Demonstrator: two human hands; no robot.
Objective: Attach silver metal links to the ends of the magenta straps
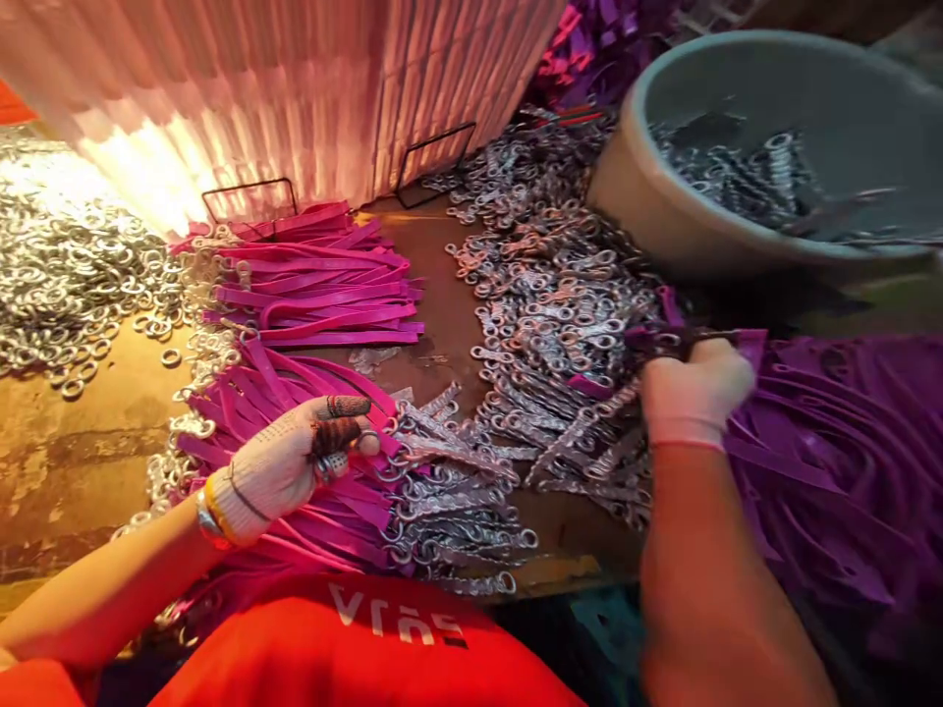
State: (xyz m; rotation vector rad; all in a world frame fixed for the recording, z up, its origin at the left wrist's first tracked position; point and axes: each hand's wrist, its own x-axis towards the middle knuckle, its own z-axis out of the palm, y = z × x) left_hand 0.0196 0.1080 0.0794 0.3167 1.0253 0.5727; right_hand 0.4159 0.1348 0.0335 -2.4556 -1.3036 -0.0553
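Note:
My left hand (284, 462), in a white glove with dark wrapping on its fingers, is over the magenta straps (316, 378). Its lower fingers curl round small metal rings (335, 465), while the forefinger points right. My right hand (696, 388), gloved as well, is closed like a fist at the edge of a pile of purple straps (832, 452). Something dark and narrow passes by its knuckles; I cannot make out what it grips. Between the hands lie twisted metal links (457, 491) with ring ends, some joined to the strap ends.
A heap of loose metal rings (81, 265) lies at the left under bright light. More metal links (567, 295) are piled at centre right. A large grey tub (626, 187) with metal pieces stands at the back right. A corrugated translucent panel (295, 98) rises behind the straps.

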